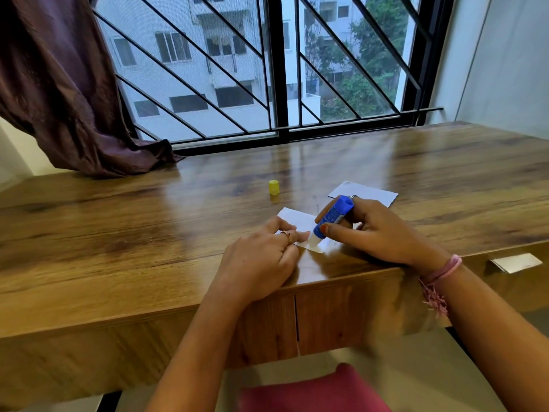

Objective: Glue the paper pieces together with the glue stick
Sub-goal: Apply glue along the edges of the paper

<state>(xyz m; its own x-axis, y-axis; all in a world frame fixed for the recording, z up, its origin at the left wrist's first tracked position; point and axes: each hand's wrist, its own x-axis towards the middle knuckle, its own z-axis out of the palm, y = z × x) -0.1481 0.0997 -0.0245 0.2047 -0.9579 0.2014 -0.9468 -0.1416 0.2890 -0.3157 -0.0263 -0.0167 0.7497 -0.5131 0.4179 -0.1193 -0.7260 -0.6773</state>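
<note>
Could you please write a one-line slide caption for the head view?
Right hand rubs a blue glue stick on a white paper piece steadied by the left hand.

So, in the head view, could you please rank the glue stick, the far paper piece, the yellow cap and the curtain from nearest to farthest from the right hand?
1. Glue stick: gripped in the right hand.
2. Far paper piece: just beyond the hand.
3. Yellow cap: farther left, upright on the desk.
4. Curtain: far left, by the window.

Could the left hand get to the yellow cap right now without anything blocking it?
Probably yes: bare table lies between the left hand and the yellow cap. But that hand is pressing the paper piece down, so reaching means letting go.
</note>
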